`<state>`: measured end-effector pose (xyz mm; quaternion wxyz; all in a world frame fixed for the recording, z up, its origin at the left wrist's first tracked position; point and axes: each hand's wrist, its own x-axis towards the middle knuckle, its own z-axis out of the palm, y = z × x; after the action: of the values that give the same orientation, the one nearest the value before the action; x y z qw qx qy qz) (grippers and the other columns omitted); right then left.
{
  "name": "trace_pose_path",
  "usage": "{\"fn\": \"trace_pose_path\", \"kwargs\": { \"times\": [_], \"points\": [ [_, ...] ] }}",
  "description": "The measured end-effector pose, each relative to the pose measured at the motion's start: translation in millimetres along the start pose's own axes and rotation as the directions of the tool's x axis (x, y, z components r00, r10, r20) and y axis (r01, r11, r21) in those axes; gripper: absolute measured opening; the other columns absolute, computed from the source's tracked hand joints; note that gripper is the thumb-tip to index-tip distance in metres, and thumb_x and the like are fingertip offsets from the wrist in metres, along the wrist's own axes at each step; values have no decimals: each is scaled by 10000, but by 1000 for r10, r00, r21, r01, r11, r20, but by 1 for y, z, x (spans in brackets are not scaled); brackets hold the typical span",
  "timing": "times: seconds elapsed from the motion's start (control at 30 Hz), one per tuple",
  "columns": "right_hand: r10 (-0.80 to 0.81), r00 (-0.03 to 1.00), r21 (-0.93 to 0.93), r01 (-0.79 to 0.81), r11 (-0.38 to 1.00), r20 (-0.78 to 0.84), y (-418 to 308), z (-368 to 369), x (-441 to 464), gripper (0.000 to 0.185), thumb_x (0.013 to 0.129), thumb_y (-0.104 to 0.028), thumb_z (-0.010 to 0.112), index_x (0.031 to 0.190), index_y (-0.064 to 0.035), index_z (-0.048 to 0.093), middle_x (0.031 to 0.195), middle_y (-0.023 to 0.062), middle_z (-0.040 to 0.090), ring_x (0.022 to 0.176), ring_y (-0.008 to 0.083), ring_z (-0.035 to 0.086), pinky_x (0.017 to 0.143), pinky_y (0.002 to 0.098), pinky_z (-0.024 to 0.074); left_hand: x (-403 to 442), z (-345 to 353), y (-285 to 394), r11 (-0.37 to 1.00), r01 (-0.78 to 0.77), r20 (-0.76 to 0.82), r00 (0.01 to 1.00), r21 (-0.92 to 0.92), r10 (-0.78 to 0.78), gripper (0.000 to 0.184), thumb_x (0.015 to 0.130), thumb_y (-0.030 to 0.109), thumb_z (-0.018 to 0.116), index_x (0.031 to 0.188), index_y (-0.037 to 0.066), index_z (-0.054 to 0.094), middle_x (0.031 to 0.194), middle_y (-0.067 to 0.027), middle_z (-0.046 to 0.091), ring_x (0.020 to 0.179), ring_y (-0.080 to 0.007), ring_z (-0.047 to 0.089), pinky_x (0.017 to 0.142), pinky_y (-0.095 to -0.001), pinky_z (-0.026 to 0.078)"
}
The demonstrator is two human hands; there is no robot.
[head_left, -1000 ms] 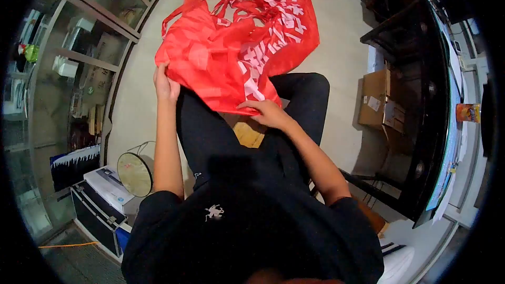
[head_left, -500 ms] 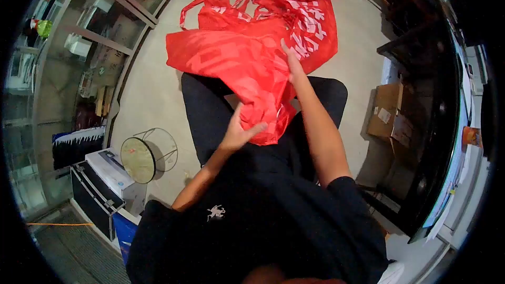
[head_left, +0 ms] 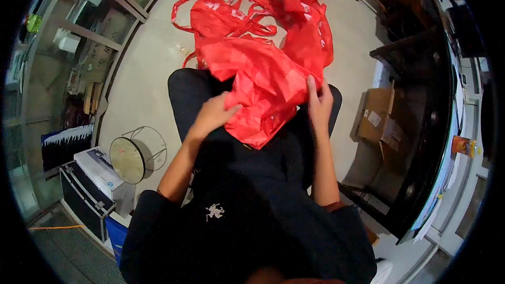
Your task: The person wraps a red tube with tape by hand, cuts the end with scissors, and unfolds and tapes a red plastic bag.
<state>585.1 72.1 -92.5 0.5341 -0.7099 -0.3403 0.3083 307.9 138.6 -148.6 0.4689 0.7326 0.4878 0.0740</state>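
A crumpled red plastic bag (head_left: 263, 94) lies across my lap, its lower end bunched between my knees. My left hand (head_left: 211, 117) is at the bag's left edge, with its fingers closed on the film. On the other side, my right hand (head_left: 320, 104) pinches the bag's right edge, thumb on top and the other fingers mostly hidden. Beyond my knees, more red bags with looped handles (head_left: 226, 13) and white print lie in a tangled heap on the floor. Where one bag ends and another begins is hard to make out.
A small round stool (head_left: 127, 160) stands at the left, near a white box (head_left: 100, 171) and a black case (head_left: 87, 200). Glass-fronted cabinets line the left side. An open cardboard box (head_left: 374, 115) sits on the right, beside a dark desk (head_left: 421, 152).
My right hand has come back toward me and outward, pulling the bag's right side closer. My left hand has shifted left and slightly up. The bag is now spread wider over my lap.
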Motion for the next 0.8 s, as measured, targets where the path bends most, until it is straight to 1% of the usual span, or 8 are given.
{"fn": "trace_pose_path", "kwargs": {
  "times": [0.07, 0.13, 0.2, 0.33, 0.4, 0.47, 0.6, 0.8],
  "points": [
    [-159, 976, -141, 137, 980, -151, -4, -4, -21, 245, 933, -134, 611, 1138, -1, 609, 1081, 120, 667, 974, 181, 629, 850, 296, 487, 5, -21, 15, 995, 92, -153, 984, 30, -86, 529, 823, 372, 718, 1206, 39, 568, 1036, -158, 649, 928, -307, 642, 813, -397, 508],
    [-373, 903, -292, 306, 906, -211, -10, 0, -37, 178, 922, -80, 595, 1076, -1, 637, 976, 119, 677, 899, 221, 641, 799, 302, 491, 10, -34, 34, 989, -76, -422, 898, 123, 121, 505, 857, 333, 709, 1233, 24, 571, 1028, -130, 658, 835, -189, 633, 787, -313, 506],
    [-486, 874, -293, 458, 839, -24, -3, 12, -52, 215, 868, -23, 610, 1080, -26, 645, 917, 121, 660, 839, 265, 626, 771, 337, 491, 19, -43, 65, 960, -181, -355, 930, -215, 95, 391, 935, 267, 622, 1244, 32, 574, 1100, -137, 650, 968, -202, 628, 845, -315, 499],
    [-615, 602, -175, 772, 611, 509, -28, 49, -73, 333, 722, -44, 663, 1051, -96, 659, 866, 63, 610, 859, 253, 562, 779, 388, 466, 47, -35, 120, 972, -216, -173, 965, -88, 199, 680, 798, 505, 702, 1181, -43, 578, 1187, -222, 614, 1025, -333, 627, 885, -394, 497],
    [-670, 485, -22, 819, 574, 562, -25, 68, -84, 408, 670, -1, 688, 1056, -131, 676, 824, 23, 579, 874, 230, 542, 792, 348, 456, 67, -32, 116, 984, -171, -76, 983, -54, 166, 772, 758, 578, 705, 1180, -56, 578, 1191, -247, 606, 1038, -364, 622, 896, -409, 495],
    [-659, 411, 30, 835, 550, 630, -22, 73, -92, 377, 705, -58, 671, 1076, -125, 656, 856, 29, 569, 883, 234, 533, 792, 356, 457, 97, -16, 84, 893, -73, -35, 994, 445, 99, 926, 705, 667, 694, 1273, -44, 525, 1165, -278, 602, 1087, -373, 601, 941, -445, 468],
    [-610, 247, 213, 786, 581, 753, -24, 70, -105, 405, 720, -44, 667, 1111, -148, 652, 901, 24, 573, 885, 240, 542, 777, 364, 468, 126, -10, 44, 837, -53, 88, 996, 545, 6, 911, 682, 650, 709, 1237, -53, 547, 1195, -285, 572, 1077, -417, 595, 928, -457, 480],
    [-658, 35, 421, 742, 521, 752, -30, 89, -129, 376, 797, -70, 594, 1167, -138, 587, 1003, 45, 590, 944, 257, 550, 822, 376, 483, 145, -10, 44, 855, -98, -53, 988, 509, 145, 865, 646, 597, 767, 1277, 46, 553, 1327, -228, 483, 1242, -386, 472, 973, -528, 424]
  ]
}}
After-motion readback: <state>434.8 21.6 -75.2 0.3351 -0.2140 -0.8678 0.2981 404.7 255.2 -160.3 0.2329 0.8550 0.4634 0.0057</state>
